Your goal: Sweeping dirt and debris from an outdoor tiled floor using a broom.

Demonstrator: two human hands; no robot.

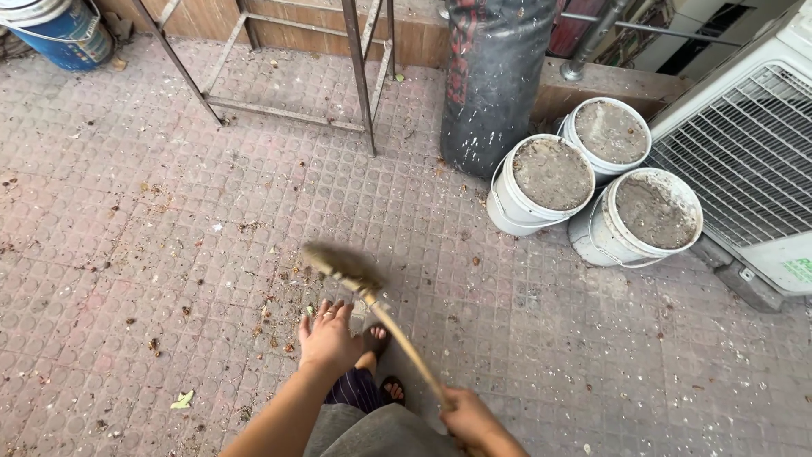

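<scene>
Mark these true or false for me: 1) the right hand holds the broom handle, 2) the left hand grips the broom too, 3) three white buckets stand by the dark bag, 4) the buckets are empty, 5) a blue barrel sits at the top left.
1. True: the right hand is closed on the broom handle.
2. False: the left hand is open and off the handle, fingers spread.
3. True: three white buckets stand beside the dark bag.
4. False: each is filled nearly to the rim with grey-brown material.
5. True: the blue barrel is at the top left.
</scene>
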